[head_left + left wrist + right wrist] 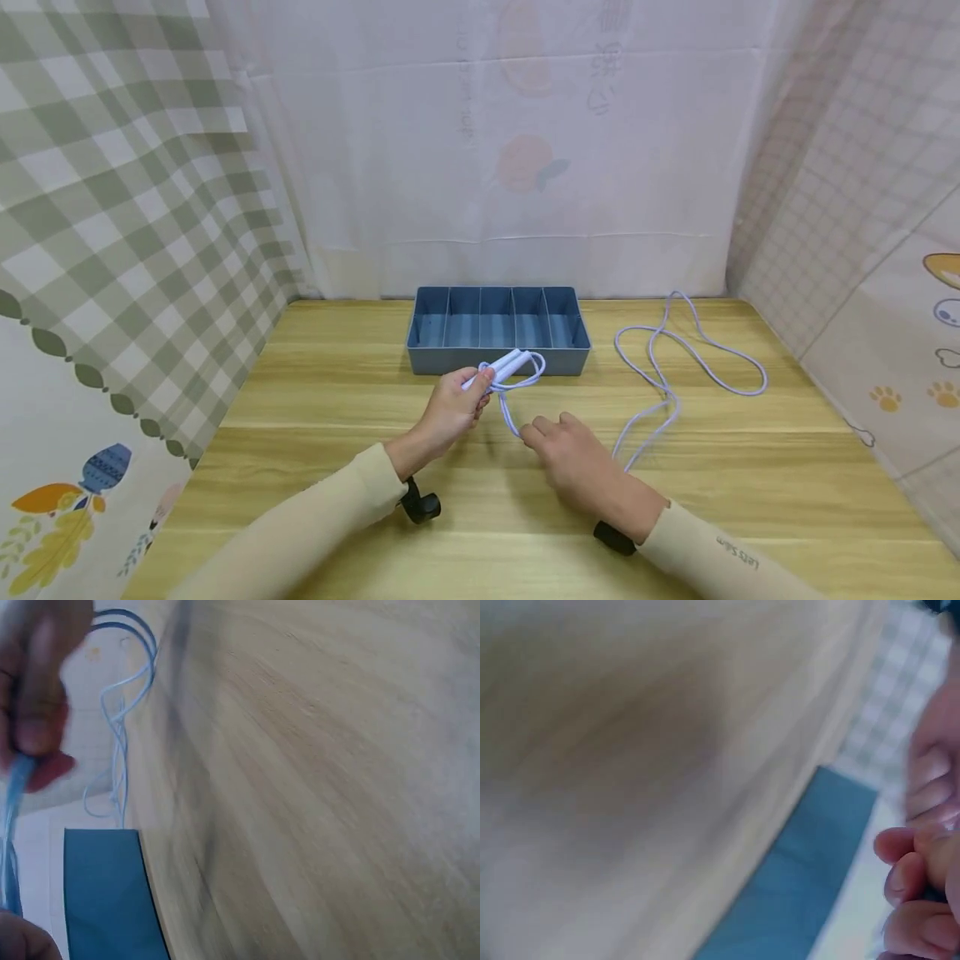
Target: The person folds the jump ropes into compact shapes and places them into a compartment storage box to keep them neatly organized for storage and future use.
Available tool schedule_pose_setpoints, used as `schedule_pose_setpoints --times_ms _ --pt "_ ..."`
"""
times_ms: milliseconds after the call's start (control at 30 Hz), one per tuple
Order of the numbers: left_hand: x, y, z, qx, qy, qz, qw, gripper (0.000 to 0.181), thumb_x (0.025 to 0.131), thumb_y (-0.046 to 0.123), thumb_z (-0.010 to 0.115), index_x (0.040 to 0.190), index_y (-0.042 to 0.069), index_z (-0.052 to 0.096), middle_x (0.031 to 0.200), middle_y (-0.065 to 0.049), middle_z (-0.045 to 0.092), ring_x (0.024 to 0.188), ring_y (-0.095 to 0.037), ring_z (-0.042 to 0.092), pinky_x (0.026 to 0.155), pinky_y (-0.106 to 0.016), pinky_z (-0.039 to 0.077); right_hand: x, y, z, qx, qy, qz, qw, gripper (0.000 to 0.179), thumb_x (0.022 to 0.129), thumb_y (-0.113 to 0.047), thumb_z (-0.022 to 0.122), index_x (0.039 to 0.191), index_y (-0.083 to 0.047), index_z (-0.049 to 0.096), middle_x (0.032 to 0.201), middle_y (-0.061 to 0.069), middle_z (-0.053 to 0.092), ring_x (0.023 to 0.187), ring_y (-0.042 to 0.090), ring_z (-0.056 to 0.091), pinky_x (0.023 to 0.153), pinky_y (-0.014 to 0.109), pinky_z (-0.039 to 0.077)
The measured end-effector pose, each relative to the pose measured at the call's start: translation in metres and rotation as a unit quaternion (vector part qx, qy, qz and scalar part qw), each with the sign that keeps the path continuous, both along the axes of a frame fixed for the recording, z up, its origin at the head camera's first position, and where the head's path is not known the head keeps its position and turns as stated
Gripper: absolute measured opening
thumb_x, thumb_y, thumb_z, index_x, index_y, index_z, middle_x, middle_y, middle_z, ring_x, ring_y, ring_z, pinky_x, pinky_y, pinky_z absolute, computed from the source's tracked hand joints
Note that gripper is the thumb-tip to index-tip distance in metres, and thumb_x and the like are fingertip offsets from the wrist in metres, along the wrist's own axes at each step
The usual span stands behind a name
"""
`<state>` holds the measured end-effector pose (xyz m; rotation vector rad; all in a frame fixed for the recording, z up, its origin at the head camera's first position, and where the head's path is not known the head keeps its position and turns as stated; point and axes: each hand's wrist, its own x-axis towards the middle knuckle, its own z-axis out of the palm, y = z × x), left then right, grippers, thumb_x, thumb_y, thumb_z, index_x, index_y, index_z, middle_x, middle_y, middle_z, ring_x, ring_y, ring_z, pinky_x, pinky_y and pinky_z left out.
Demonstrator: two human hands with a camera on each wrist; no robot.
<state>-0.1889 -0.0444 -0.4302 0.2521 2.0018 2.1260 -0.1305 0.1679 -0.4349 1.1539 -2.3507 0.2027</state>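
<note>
My left hand (450,408) grips the two pale handles (512,364) of a light purple jump rope, held side by side in front of a grey-blue box. A loop of rope circles around the handles. To the right and nearer me, my right hand (570,458) pinches the doubled rope, its fingers curled. In the left wrist view, a taut length of rope (10,825) runs between the two hands. The rest of the rope (738,392) trails from my right hand in loose loops over the right side of the table.
The grey-blue box (498,360) has several compartments in a row and stands at the back middle of the wooden table (330,375). A pale curtain (375,167) hangs behind it. A checked cloth (150,167) closes off the left, a printed one (862,292) the right.
</note>
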Motion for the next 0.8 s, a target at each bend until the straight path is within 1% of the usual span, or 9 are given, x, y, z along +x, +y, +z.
schedule_pose_setpoints --times_ms 67,167,267,367,500,567,633,733,800 --pt "0.002 0.001 -0.003 -0.058 0.038 0.014 0.9975 0.037 0.106 0.029 0.059 0.091 -0.005 0.061 0.063 0.002 0.048 0.052 -0.007 0.038 0.045 -0.019 0.029 0.004 -0.006 0.007 0.001 0.041 0.024 0.9989 0.02 0.078 0.006 0.051 0.09 -0.008 0.059 0.073 -0.002 0.052 0.06 0.012 0.046 0.056 0.025 0.027" --pt "0.005 0.002 -0.007 -0.135 0.09 0.014 0.9866 0.036 0.106 0.029 0.059 0.092 -0.004 0.066 0.062 0.004 0.045 0.052 -0.006 0.036 0.046 -0.02 0.027 0.008 -0.01 0.017 0.006 0.094 0.052 0.9942 0.019 0.077 0.004 0.045 0.086 -0.009 0.056 0.07 -0.003 0.045 0.055 0.011 0.04 0.056 0.025 0.024" --pt "0.008 0.002 -0.008 -0.175 0.119 0.0 0.9774 0.033 0.106 0.03 0.058 0.099 0.002 0.071 0.061 0.005 0.044 0.051 -0.006 0.035 0.045 -0.021 0.026 0.009 -0.009 0.027 0.004 0.124 0.068 0.99 0.017 0.076 0.004 0.044 0.083 -0.009 0.054 0.069 -0.002 0.043 0.052 0.011 0.036 0.055 0.026 0.023" --pt "0.009 0.002 -0.008 -0.208 0.144 -0.015 0.9673 0.032 0.107 0.03 0.057 0.1 0.003 0.072 0.061 0.005 0.043 0.05 -0.006 0.035 0.044 -0.02 0.027 0.009 -0.004 0.035 0.005 0.119 0.077 0.9899 0.01 0.081 0.0 0.05 0.082 -0.009 0.053 0.069 -0.002 0.042 0.051 0.01 0.032 0.054 0.025 0.021" --pt "0.011 0.0 -0.006 -0.254 0.18 -0.044 0.9494 0.031 0.107 0.027 0.058 0.086 0.006 0.067 0.061 0.007 0.043 0.051 -0.005 0.037 0.046 -0.02 0.03 0.006 0.004 0.046 0.02 0.089 0.085 0.9922 0.009 0.081 -0.004 0.06 0.085 -0.009 0.053 0.071 -0.003 0.046 0.054 0.01 0.032 0.054 0.023 0.019" --pt "0.014 -0.001 -0.005 -0.26 0.194 -0.073 0.9432 0.032 0.107 0.025 0.058 0.082 0.006 0.064 0.062 0.007 0.043 0.053 -0.004 0.038 0.048 -0.021 0.031 0.002 0.009 0.052 0.016 0.077 0.088 0.993 0.013 0.08 0.001 0.059 0.086 -0.009 0.054 0.072 -0.003 0.047 0.055 0.011 0.034 0.055 0.023 0.02" --pt "0.017 -0.002 -0.004 -0.255 0.204 -0.111 0.9386 0.032 0.107 0.023 0.057 0.082 0.004 0.063 0.064 0.008 0.044 0.056 -0.004 0.038 0.05 -0.021 0.031 -0.004 0.013 0.058 -0.004 0.071 0.094 0.993 0.019 0.079 0.008 0.054 0.088 -0.01 0.057 0.074 -0.003 0.051 0.055 0.011 0.037 0.055 0.024 0.021" --pt "0.021 -0.003 -0.002 -0.228 0.215 -0.172 0.934 0.031 0.108 0.022 0.055 0.087 0.002 0.064 0.067 0.008 0.045 0.059 -0.004 0.038 0.053 -0.021 0.032 -0.015 0.019 0.064 -0.045 0.064 0.111 0.9907 0.031 0.078 0.015 0.045 0.09 -0.009 0.061 0.075 -0.003 0.053 0.055 0.011 0.04 0.055 0.025 0.026" --pt "0.024 -0.004 0.0 -0.206 0.217 -0.203 0.9325 0.031 0.108 0.022 0.054 0.089 0.0 0.064 0.067 0.008 0.044 0.058 -0.004 0.037 0.054 -0.021 0.032 -0.023 0.022 0.065 -0.07 0.057 0.127 0.9878 0.031 0.081 0.016 0.048 0.092 -0.009 0.064 0.078 -0.003 0.056 0.056 0.012 0.042 0.054 0.024 0.029"
